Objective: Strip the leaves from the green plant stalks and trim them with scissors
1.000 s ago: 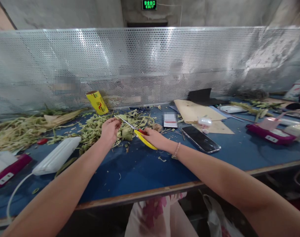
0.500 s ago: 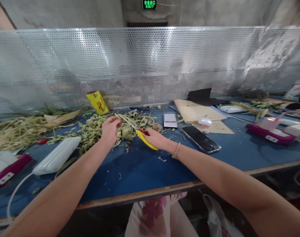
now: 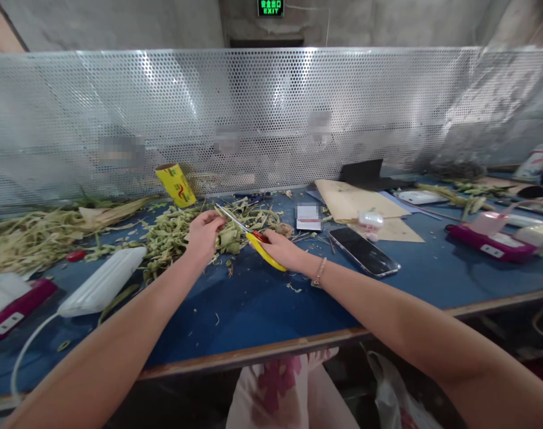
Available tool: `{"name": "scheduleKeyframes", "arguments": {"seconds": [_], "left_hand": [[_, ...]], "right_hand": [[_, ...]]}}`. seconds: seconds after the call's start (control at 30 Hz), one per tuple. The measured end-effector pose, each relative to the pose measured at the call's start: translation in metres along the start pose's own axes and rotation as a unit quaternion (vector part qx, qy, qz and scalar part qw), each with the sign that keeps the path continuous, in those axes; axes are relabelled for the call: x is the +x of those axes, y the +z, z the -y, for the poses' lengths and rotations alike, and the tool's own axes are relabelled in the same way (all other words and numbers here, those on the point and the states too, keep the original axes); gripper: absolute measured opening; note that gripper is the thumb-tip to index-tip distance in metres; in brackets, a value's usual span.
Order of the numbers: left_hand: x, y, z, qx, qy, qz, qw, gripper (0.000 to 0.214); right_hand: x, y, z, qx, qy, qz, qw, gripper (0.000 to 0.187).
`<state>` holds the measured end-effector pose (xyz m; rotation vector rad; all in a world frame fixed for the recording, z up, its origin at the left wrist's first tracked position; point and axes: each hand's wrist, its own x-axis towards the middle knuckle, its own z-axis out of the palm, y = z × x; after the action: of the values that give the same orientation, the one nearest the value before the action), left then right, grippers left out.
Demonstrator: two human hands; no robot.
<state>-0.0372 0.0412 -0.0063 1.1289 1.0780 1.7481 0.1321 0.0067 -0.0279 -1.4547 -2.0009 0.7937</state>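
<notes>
My right hand [image 3: 281,248] grips yellow-handled scissors [image 3: 252,240], whose blades point up and left over a heap of green leaf strips [image 3: 175,231] on the blue table [image 3: 253,304]. My left hand [image 3: 202,234] is closed in a pinch on a small green leaf piece right by the blade tips; what it pinches is mostly hidden by the fingers. A folded green leaf bundle [image 3: 230,239] lies between the two hands.
A white power bank [image 3: 102,282] with a cable lies at the left, a phone [image 3: 363,251] to the right of my right hand. A yellow roll [image 3: 175,185], brown paper [image 3: 361,205], magenta devices [image 3: 490,241] and a perforated metal screen [image 3: 271,119] stand behind. Pale strips [image 3: 34,235] pile at far left.
My left hand has shifted slightly right and closer to the scissor blades. The scissors have edged a little to the right; the rest of the table is unchanged.
</notes>
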Motion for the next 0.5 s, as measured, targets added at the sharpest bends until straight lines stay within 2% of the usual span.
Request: {"name": "scheduleKeyframes", "arguments": {"seconds": [0.27,0.5], "left_hand": [[0.0022,-0.0027,0.0006,0.018,-0.001,0.004,1.000,0.013],[0.0089,-0.0085,0.0043,0.101,0.095,-0.017,0.990,0.015]], "right_hand": [[0.0048,0.0011,-0.0044,-0.024,-0.010,-0.004,1.000,0.021],[0.0031,0.0018,-0.0037,-0.026,0.006,-0.023,0.999,0.024]]}}
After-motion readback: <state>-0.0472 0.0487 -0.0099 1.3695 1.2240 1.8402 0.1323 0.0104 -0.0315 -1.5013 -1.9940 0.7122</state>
